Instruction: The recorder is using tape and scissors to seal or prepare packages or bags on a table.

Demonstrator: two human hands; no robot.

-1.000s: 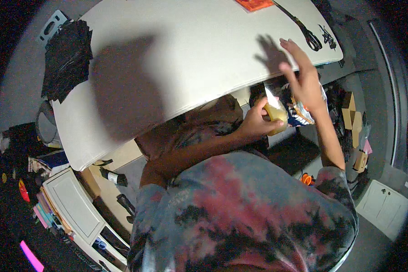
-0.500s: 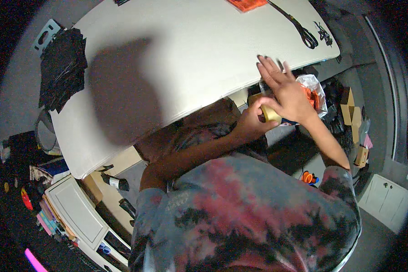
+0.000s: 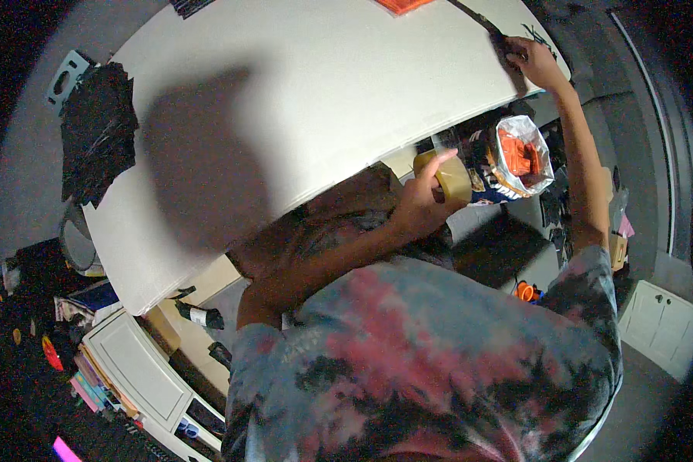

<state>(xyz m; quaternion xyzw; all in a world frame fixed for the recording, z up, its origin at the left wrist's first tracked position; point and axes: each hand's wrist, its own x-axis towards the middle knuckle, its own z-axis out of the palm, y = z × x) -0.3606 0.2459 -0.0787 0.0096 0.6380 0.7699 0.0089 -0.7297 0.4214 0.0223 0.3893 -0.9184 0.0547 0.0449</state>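
My left hand point(image 3: 422, 205) is closed around a roll of yellowish packing tape point(image 3: 455, 182), with fingers through and over its ring, held just off the near edge of the table. At the table's far right corner, my right hand point(image 3: 537, 63) has its fingers curled on the dark handles of a pair of scissors point(image 3: 479, 18). The scissors lie on the white tabletop point(image 3: 346, 85) with their blades pointing to the far left. Part of the handles is hidden behind my fingers.
Thin black strips point(image 3: 533, 32) lie past my right hand. An orange packet point(image 3: 405, 5) sits at the far edge. Below the table's right side stands a white-lined bag point(image 3: 545, 158) with orange packets inside. Stacked black sheets point(image 3: 98, 131) hang by the left edge.
My right hand has left the tape roll, reached far right across the table and closed on the scissors' handles. My left hand still holds the tape, slightly further left.
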